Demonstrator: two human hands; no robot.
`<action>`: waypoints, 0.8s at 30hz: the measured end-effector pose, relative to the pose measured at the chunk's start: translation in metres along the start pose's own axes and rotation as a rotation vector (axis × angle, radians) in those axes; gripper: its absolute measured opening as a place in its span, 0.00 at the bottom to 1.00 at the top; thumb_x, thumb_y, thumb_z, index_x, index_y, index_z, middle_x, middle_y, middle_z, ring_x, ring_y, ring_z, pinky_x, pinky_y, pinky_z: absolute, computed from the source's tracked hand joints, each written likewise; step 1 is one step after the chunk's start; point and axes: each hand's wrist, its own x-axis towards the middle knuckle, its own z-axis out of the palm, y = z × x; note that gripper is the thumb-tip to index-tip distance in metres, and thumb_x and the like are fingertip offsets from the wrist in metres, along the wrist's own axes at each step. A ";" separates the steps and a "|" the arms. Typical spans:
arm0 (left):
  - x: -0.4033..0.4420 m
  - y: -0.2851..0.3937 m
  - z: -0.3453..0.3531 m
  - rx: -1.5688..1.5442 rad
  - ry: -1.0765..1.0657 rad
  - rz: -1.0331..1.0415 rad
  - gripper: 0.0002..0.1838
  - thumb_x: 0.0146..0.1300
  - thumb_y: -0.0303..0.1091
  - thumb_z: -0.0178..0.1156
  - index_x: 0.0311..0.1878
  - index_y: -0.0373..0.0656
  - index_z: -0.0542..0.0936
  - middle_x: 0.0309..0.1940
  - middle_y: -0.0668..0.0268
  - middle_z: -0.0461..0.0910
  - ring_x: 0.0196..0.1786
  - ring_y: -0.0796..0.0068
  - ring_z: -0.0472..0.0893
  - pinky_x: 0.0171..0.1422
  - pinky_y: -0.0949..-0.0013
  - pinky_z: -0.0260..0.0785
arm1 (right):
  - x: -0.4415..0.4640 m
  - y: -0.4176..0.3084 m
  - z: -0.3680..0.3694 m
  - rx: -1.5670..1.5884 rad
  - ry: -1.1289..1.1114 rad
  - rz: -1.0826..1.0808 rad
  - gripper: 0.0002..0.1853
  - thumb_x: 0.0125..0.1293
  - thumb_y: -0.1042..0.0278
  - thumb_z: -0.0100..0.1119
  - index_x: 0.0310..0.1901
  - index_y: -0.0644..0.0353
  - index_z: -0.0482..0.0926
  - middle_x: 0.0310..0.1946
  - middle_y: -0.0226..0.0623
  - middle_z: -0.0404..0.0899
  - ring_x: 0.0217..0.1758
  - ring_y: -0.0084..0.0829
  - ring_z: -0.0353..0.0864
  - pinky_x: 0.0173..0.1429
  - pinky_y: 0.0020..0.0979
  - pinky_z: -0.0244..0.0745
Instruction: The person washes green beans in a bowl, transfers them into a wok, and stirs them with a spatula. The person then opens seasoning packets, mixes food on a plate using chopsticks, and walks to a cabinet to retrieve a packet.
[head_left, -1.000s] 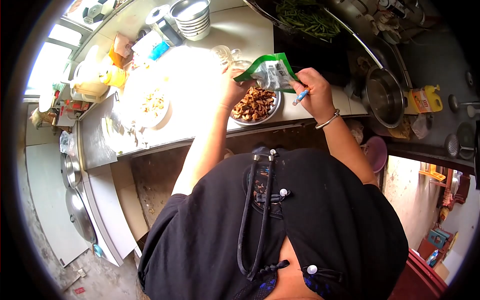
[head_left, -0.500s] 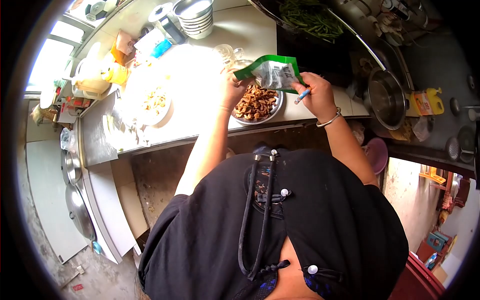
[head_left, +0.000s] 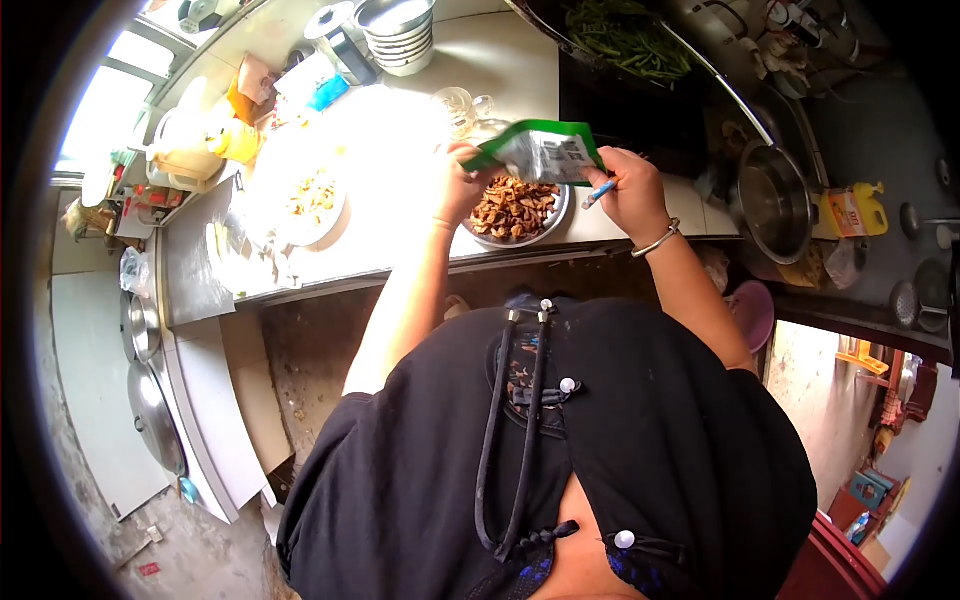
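Observation:
A green-edged plastic packet [head_left: 547, 156] with a silvery middle and printed block is stretched between my two hands over the counter. My left hand [head_left: 456, 190] is closed on its left edge, the fingers partly hidden behind the packet. At the right edge my right hand [head_left: 634, 192] grips it by the corner. A short, thin blue-and-white stick [head_left: 600, 193] also juts from the right hand's fingers; its kind is unclear. Right below the packet, a round grey-rimmed dish [head_left: 562, 218] holds brown cut pieces [head_left: 512, 210], which look like cooked meat.
To the left, a pale plate [head_left: 335, 222] of food lies in glare. Glass mugs [head_left: 457, 108] and stacked metal bowls [head_left: 400, 42] stand behind. On the right are a wok of green vegetables [head_left: 630, 40], a metal basin [head_left: 775, 205] and a yellow bottle [head_left: 853, 208].
The packet has tilted slightly and sits a little lower, its printed side catching light differently. Both hands keep hold of it and have shifted only slightly.

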 end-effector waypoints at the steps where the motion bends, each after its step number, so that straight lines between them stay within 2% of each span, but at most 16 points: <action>1: -0.003 0.005 -0.001 0.142 -0.043 0.155 0.06 0.43 0.38 0.69 0.27 0.53 0.84 0.28 0.74 0.81 0.41 0.71 0.76 0.54 0.65 0.64 | -0.001 0.001 0.003 -0.020 -0.003 -0.037 0.04 0.53 0.75 0.58 0.33 0.60 0.75 0.24 0.41 0.72 0.30 0.43 0.73 0.33 0.36 0.68; 2: -0.005 0.009 -0.003 0.287 -0.085 0.307 0.06 0.44 0.38 0.69 0.28 0.53 0.84 0.28 0.74 0.81 0.41 0.71 0.76 0.54 0.64 0.64 | -0.001 0.000 0.006 -0.036 -0.007 -0.076 0.04 0.53 0.75 0.58 0.32 0.60 0.75 0.24 0.41 0.72 0.30 0.43 0.73 0.33 0.36 0.68; 3: -0.003 0.006 -0.005 0.216 -0.034 0.301 0.06 0.44 0.38 0.69 0.28 0.53 0.83 0.28 0.73 0.81 0.41 0.70 0.75 0.55 0.63 0.63 | 0.000 -0.004 0.005 -0.037 -0.043 -0.071 0.05 0.53 0.74 0.58 0.32 0.60 0.74 0.24 0.41 0.72 0.31 0.43 0.73 0.34 0.37 0.67; 4: -0.003 0.004 -0.006 0.024 0.053 0.078 0.06 0.44 0.38 0.69 0.27 0.52 0.83 0.27 0.72 0.80 0.40 0.70 0.76 0.53 0.63 0.64 | 0.003 -0.005 0.005 -0.035 -0.037 -0.077 0.05 0.53 0.74 0.58 0.32 0.60 0.74 0.24 0.41 0.72 0.31 0.43 0.73 0.34 0.37 0.67; 7: -0.007 0.002 -0.015 0.110 0.016 0.080 0.07 0.44 0.39 0.69 0.28 0.51 0.83 0.26 0.71 0.80 0.40 0.69 0.76 0.49 0.64 0.66 | 0.002 -0.008 0.005 -0.050 -0.044 -0.074 0.05 0.52 0.76 0.58 0.31 0.61 0.73 0.24 0.42 0.72 0.32 0.45 0.73 0.33 0.38 0.67; 9: -0.007 -0.003 -0.018 0.079 0.142 0.141 0.08 0.45 0.39 0.69 0.28 0.51 0.84 0.26 0.71 0.80 0.40 0.68 0.75 0.46 0.65 0.67 | 0.003 -0.009 0.009 -0.040 -0.040 -0.114 0.05 0.53 0.75 0.59 0.30 0.62 0.73 0.22 0.41 0.70 0.28 0.43 0.70 0.31 0.35 0.65; 10: -0.005 -0.005 -0.021 0.058 0.191 0.074 0.07 0.46 0.39 0.68 0.29 0.51 0.84 0.26 0.71 0.80 0.41 0.68 0.75 0.47 0.65 0.67 | 0.004 -0.011 0.011 -0.030 -0.028 -0.144 0.05 0.54 0.75 0.60 0.28 0.63 0.73 0.20 0.41 0.68 0.25 0.41 0.68 0.29 0.32 0.64; 12: -0.005 -0.001 -0.023 0.217 0.025 0.143 0.07 0.46 0.39 0.68 0.29 0.51 0.84 0.28 0.72 0.80 0.41 0.68 0.75 0.48 0.66 0.67 | 0.002 -0.014 0.014 -0.045 -0.046 -0.135 0.07 0.54 0.75 0.61 0.27 0.63 0.72 0.20 0.41 0.67 0.24 0.40 0.67 0.28 0.32 0.63; 14: -0.005 0.005 -0.027 0.196 0.038 0.125 0.07 0.45 0.39 0.68 0.29 0.51 0.84 0.29 0.72 0.81 0.41 0.68 0.75 0.51 0.65 0.66 | 0.004 -0.013 0.017 -0.003 -0.026 -0.123 0.07 0.53 0.75 0.61 0.27 0.63 0.71 0.20 0.41 0.67 0.23 0.40 0.66 0.28 0.32 0.63; 16: -0.007 0.007 -0.030 0.119 0.004 -0.039 0.08 0.45 0.38 0.69 0.29 0.49 0.84 0.30 0.70 0.81 0.41 0.68 0.76 0.49 0.66 0.67 | 0.004 -0.015 0.018 0.026 -0.026 -0.115 0.06 0.53 0.76 0.61 0.27 0.64 0.72 0.20 0.41 0.68 0.23 0.40 0.67 0.28 0.32 0.64; 17: -0.006 -0.002 -0.024 0.242 0.017 0.210 0.07 0.46 0.38 0.68 0.28 0.50 0.84 0.29 0.70 0.81 0.39 0.69 0.77 0.47 0.66 0.68 | 0.004 -0.017 0.018 0.018 -0.001 -0.133 0.06 0.53 0.76 0.60 0.28 0.64 0.72 0.20 0.41 0.68 0.23 0.39 0.67 0.28 0.32 0.64; 18: -0.005 0.004 -0.029 0.277 0.047 0.257 0.06 0.46 0.37 0.68 0.29 0.50 0.84 0.28 0.70 0.80 0.39 0.68 0.77 0.45 0.67 0.69 | 0.005 -0.018 0.018 0.011 0.025 -0.153 0.05 0.53 0.77 0.60 0.28 0.64 0.72 0.20 0.41 0.68 0.23 0.39 0.67 0.29 0.32 0.64; 20: -0.005 -0.001 -0.030 0.221 0.152 0.063 0.07 0.47 0.38 0.68 0.30 0.50 0.83 0.29 0.70 0.80 0.39 0.67 0.76 0.44 0.67 0.70 | 0.006 -0.017 0.015 0.002 -0.021 -0.108 0.05 0.53 0.77 0.60 0.29 0.64 0.72 0.22 0.42 0.70 0.26 0.41 0.70 0.30 0.35 0.65; 22: -0.005 0.002 -0.028 0.234 0.022 0.152 0.09 0.47 0.39 0.68 0.31 0.49 0.83 0.32 0.71 0.80 0.39 0.66 0.77 0.44 0.66 0.70 | 0.004 -0.017 0.015 -0.009 -0.074 -0.058 0.06 0.52 0.77 0.60 0.30 0.63 0.73 0.23 0.42 0.72 0.30 0.44 0.72 0.32 0.37 0.66; 24: -0.007 0.011 -0.032 0.165 0.162 0.041 0.09 0.48 0.40 0.68 0.33 0.50 0.83 0.33 0.70 0.80 0.40 0.67 0.77 0.44 0.66 0.70 | 0.004 -0.018 0.016 0.028 -0.030 -0.092 0.04 0.54 0.78 0.59 0.29 0.64 0.73 0.21 0.41 0.69 0.23 0.38 0.67 0.28 0.31 0.64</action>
